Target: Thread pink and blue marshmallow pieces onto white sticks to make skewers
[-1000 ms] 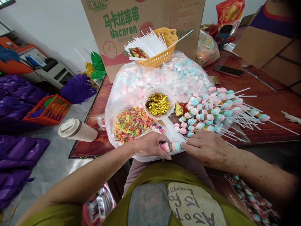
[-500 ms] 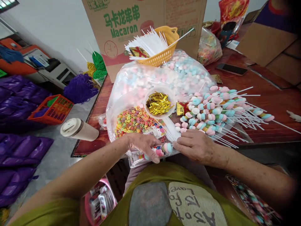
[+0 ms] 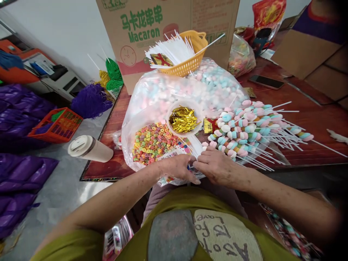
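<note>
My left hand (image 3: 181, 168) is closed around a marshmallow skewer in a clear printed wrapper (image 3: 169, 180); most of it is hidden under the palm and fingers. My right hand (image 3: 217, 167) meets the left at the skewer's end, its fingers pinched together there, and the exact grip is hidden. Just beyond the hands lie white sticks (image 3: 195, 145) and a round tub (image 3: 199, 127) of gold twist ties (image 3: 183, 119). To the right is a pile of marshmallow skewers (image 3: 250, 127). Colourful cereal rings (image 3: 153, 143) lie in an open plastic bag to the left.
A large bag of marshmallows (image 3: 168, 88) stands behind, with a yellow basket (image 3: 187, 67) of white sticks on it. A cardboard box (image 3: 174, 18) rises at the back. A lidded cup (image 3: 91, 148) is at the left table edge; a phone (image 3: 266, 82) lies right.
My left hand has slid right along the wrapped skewer up to my right hand, covering the marshmallows that showed before. My right hand has stayed nearly in place, shifting slightly left.
</note>
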Tool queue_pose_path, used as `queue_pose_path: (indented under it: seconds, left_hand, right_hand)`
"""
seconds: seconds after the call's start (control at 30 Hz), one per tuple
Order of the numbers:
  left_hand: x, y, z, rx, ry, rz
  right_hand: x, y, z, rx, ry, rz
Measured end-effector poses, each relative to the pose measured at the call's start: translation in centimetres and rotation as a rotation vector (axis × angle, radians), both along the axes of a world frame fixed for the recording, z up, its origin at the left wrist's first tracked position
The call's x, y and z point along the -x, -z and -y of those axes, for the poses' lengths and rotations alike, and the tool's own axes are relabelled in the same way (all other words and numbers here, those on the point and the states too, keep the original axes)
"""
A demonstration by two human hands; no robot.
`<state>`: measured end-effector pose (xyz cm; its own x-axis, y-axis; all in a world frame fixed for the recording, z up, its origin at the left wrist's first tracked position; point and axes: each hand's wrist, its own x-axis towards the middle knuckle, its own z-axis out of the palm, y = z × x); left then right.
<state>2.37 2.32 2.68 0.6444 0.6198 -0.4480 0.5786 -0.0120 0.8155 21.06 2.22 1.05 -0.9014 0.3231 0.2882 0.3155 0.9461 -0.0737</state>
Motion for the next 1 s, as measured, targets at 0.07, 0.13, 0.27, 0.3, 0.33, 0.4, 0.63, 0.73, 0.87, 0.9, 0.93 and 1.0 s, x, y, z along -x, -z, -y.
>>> queue_pose_path:
  seconds: [0.07,0.13,0.27,0.3,0.33,0.4,0.63,0.73,0.87,0.9,0.93,1.0]
  left_hand:
    - [0.6,-0.1,-0.3,0.059,-0.057,0.128]
    - [2.1,-0.7,-0.5,0.073,-0.107,0.181]
    - [4.7,-1.4,0.2,0.106,-0.064,0.097]
    - [4.7,-1.2,0.6,0.153,-0.059,0.116]
    - [4.5,-0.9,1.1,0.209,-0.070,0.143]
    - [3.5,-0.1,2.0,0.304,-0.110,0.207]
    - [2.3,1.3,2.4,0.144,-0.386,0.302]
    - [2.3,1.6,2.0,0.005,-0.513,0.241]
    - [1.7,2.5,2.2,-0.155,-0.566,0.101]
    - [1.7,2.7,2.4,-0.101,-0.584,0.114]
    - [1.7,2.8,2.6,-0.021,-0.592,0.157]
    - [2.1,2.9,3.1,0.110,-0.547,0.302]
  right_hand:
    - [0.0,0.2,-0.3,0.025,-0.002,-0.033]
    - [-0.5,0.0,-0.7,0.014,0.031,-0.067]
    - [-1.3,-0.9,-1.1,-0.022,0.055,-0.103]
    - [-1.2,-0.9,-1.0,-0.020,0.042,-0.107]
    - [-0.8,-0.9,-0.8,-0.009,0.022,-0.109]
    - [0.2,-0.7,-0.6,0.034,-0.023,-0.104]
    - [0.4,-0.8,-2.4,0.264,0.148,-0.358]
    - [0.4,0.0,-2.2,0.671,0.382,-0.426]
    - [3.0,2.2,0.1,1.212,0.355,-0.485]
    - [3.7,2.5,0.6,1.269,0.368,-0.566]
    - [4.3,2.6,0.9,1.309,0.390,-0.637]
    - [5.0,2.6,1.3,1.353,0.438,-0.707]
